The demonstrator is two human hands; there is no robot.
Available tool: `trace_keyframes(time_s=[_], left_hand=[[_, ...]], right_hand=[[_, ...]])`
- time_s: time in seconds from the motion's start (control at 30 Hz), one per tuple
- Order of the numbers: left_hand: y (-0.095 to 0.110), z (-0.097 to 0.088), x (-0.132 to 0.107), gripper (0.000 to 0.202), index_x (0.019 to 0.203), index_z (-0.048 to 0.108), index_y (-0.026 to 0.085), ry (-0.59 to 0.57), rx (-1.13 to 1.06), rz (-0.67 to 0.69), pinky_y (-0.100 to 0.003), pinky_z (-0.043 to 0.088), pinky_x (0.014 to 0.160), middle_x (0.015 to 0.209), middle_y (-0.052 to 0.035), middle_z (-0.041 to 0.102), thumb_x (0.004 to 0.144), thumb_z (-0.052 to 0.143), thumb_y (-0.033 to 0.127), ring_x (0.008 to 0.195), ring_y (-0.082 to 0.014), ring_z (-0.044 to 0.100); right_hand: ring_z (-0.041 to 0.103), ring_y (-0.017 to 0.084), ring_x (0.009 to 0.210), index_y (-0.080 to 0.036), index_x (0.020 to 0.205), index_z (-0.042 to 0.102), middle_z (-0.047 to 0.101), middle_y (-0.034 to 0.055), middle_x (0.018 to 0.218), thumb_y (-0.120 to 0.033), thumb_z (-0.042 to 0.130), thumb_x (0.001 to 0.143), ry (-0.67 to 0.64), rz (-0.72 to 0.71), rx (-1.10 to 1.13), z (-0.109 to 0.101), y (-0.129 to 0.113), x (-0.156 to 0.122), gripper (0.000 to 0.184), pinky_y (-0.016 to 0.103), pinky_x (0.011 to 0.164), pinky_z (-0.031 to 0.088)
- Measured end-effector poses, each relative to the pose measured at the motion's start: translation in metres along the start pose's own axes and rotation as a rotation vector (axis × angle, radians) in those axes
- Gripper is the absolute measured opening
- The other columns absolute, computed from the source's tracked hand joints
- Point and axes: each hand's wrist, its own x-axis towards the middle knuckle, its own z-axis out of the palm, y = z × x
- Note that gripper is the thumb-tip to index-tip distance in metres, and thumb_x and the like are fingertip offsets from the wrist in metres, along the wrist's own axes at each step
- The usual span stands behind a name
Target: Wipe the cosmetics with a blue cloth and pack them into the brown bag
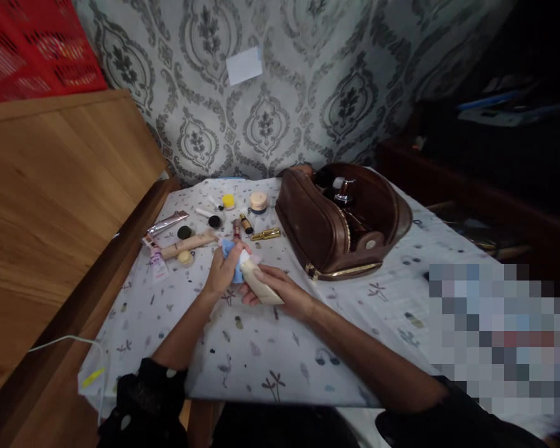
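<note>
My right hand (277, 289) is closed around a cream-coloured squeeze tube (262, 287) with a white cap. A light blue cloth (233, 256) is bunched in my left hand (223, 267), whose fingers press it against the tube's cap end. Both hands are raised slightly over the patterned tablecloth (303, 361). Just beyond them lie a gold lipstick tube (266, 234), a small dark bottle (246, 223) and a beige tube (189, 244). To the right stands an open brown leather toiletry bag (310, 218) with a pump bottle (344, 190) inside.
More cosmetics lie at the back left: a silver tube (168, 222), a yellow-lidded jar (228, 201) and a round beige-topped jar (258, 202). A wooden panel (65, 174) borders the left side. A white cable (70, 338) hangs at the table's left edge. Patterned wall (298, 93) rises behind.
</note>
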Motion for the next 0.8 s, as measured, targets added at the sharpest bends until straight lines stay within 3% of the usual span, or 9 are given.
trace_keyframes(time_s=[0.1,0.2,0.27,0.33,0.43,0.6,0.7,0.8], left_hand=[[-0.005,-0.004,0.0,0.046,0.079,0.065,0.019,0.002,0.056,0.063,-0.026,0.039,0.058,0.064,0.0008,0.052,0.095,0.042,0.055,0.06,-0.0139,0.048],[-0.006,-0.006,0.0,0.044,0.081,0.065,0.018,0.013,0.138,0.157,-0.027,0.041,0.065,0.069,-0.0004,0.057,0.097,0.04,0.05,0.067,-0.0147,0.052],[-0.005,-0.005,-0.001,0.043,0.082,0.065,0.018,0.019,0.157,0.17,-0.027,0.042,0.066,0.07,-0.0005,0.059,0.098,0.039,0.048,0.069,-0.0149,0.053],[-0.004,-0.004,-0.003,0.043,0.082,0.065,0.017,0.027,0.168,0.146,-0.026,0.042,0.066,0.069,-0.0001,0.058,0.099,0.04,0.048,0.068,-0.0146,0.054],[-0.003,-0.003,-0.004,0.046,0.079,0.063,0.017,0.021,0.175,0.091,-0.026,0.042,0.065,0.066,0.0003,0.057,0.098,0.04,0.052,0.067,-0.0147,0.054],[-0.007,-0.009,-0.001,0.055,0.081,0.067,0.016,-0.014,0.186,-0.014,-0.028,0.044,0.067,0.066,-0.0016,0.059,0.097,0.037,0.06,0.067,-0.0166,0.057],[-0.006,-0.017,0.002,0.057,0.1,0.069,0.016,-0.02,0.129,-0.037,-0.028,0.045,0.063,0.07,-0.0022,0.061,0.097,0.036,0.062,0.063,-0.0162,0.056],[-0.001,-0.026,0.004,0.052,0.123,0.064,0.019,-0.191,0.057,0.049,-0.027,0.048,0.072,0.096,-0.0052,0.068,0.092,0.051,0.058,0.081,-0.018,0.062]], right_hand=[[0.059,0.015,0.061,-0.016,0.092,0.061,0.066,0.0056,0.08,-0.067,0.061,0.079,-0.005,0.016,-0.046,-0.002,0.0,0.001,0.052,0.027,0.058,0.046],[0.061,0.018,0.072,-0.015,0.107,0.064,0.068,0.0053,0.087,-0.055,0.064,0.081,0.16,-0.188,-0.464,-0.003,-0.001,-0.001,0.047,0.03,0.066,0.047],[0.064,0.024,0.089,-0.016,0.119,0.062,0.07,0.0078,0.103,-0.044,0.066,0.082,0.278,-0.304,-0.759,-0.002,-0.002,-0.004,0.046,0.035,0.079,0.049],[0.064,0.028,0.099,-0.017,0.125,0.059,0.068,0.0115,0.115,-0.037,0.066,0.083,0.374,-0.336,-0.989,0.0,-0.002,-0.008,0.048,0.039,0.085,0.049],[0.064,0.033,0.101,-0.017,0.129,0.057,0.066,0.0146,0.117,-0.033,0.067,0.082,0.463,-0.344,-1.228,0.0,0.001,-0.01,0.05,0.041,0.081,0.05],[0.065,0.03,0.098,-0.02,0.12,0.058,0.067,0.0126,0.113,-0.034,0.065,0.084,0.487,-0.399,-1.276,-0.006,0.007,-0.008,0.04,0.038,0.078,0.051],[0.066,0.029,0.096,-0.02,0.119,0.057,0.068,0.0112,0.111,-0.037,0.063,0.084,0.508,-0.386,-1.197,-0.009,0.006,-0.007,0.039,0.037,0.077,0.05],[0.067,0.025,0.087,-0.021,0.117,0.058,0.07,0.0082,0.105,-0.04,0.064,0.084,0.539,-0.364,-1.077,-0.012,0.003,-0.005,0.039,0.035,0.074,0.049]])
